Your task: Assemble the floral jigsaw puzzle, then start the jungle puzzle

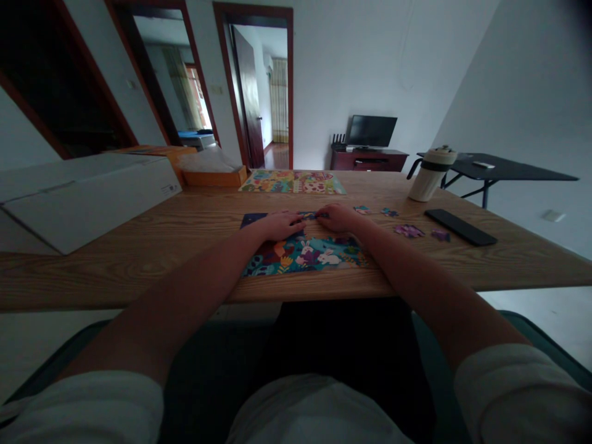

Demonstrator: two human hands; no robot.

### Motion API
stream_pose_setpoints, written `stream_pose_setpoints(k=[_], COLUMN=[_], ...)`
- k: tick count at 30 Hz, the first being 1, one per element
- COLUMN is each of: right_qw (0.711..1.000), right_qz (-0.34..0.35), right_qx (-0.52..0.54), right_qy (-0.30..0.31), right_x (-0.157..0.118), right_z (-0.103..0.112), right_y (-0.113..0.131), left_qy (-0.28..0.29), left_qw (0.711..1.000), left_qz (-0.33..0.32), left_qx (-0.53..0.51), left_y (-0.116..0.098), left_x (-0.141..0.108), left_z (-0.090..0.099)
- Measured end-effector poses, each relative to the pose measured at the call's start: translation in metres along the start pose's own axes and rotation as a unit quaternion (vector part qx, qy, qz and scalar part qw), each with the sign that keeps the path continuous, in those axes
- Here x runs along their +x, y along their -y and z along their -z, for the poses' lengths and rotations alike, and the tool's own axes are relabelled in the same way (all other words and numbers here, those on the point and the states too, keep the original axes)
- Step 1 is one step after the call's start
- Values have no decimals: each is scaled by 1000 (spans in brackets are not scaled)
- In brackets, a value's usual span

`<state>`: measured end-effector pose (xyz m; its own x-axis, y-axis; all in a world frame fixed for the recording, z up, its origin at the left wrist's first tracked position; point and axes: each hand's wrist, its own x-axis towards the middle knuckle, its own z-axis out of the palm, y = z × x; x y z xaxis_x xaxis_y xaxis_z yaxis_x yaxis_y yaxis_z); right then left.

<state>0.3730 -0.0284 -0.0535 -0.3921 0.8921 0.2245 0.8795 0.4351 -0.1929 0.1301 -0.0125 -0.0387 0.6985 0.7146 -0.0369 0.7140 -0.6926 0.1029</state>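
A partly joined jigsaw puzzle lies at the table's near edge, teal with white rabbits and plants, with a dark blue part at its upper left. My left hand rests flat on the upper left of the puzzle, fingers stretched to the right. My right hand is at the upper edge, its fingers curled down on a small blue puzzle piece between the two hands. The fingertips partly hide that piece. Bare wood shows through a gap in the puzzle below the right hand.
Loose pieces lie to the right: a purple cluster, a purple piece and a blue one. Further right are a black phone-like slab and a cream flask. A colourful picture sheet, tissue box and white box stand beyond.
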Motion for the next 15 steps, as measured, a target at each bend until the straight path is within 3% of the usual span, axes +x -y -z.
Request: stream_pose_setpoints(k=[3, 8, 11, 15], right_qw=[997, 974, 962, 946], right_qz=[-26, -109, -144, -165], right_qx=[70, 161, 179, 193], right_qy=[7, -114, -149, -203], right_x=[0, -4, -12, -22], right_z=[3, 20, 31, 45], right_y=[-4, -19, -27, -41], left_qy=[11, 19, 22, -19], left_qw=[1000, 1000, 1000, 1000], left_qz=[-6, -1, 6, 11], left_qx=[6, 17, 12, -13], left_y=[1, 0, 1, 12], left_x=[2, 4, 4, -1], left_z=[0, -1, 0, 5])
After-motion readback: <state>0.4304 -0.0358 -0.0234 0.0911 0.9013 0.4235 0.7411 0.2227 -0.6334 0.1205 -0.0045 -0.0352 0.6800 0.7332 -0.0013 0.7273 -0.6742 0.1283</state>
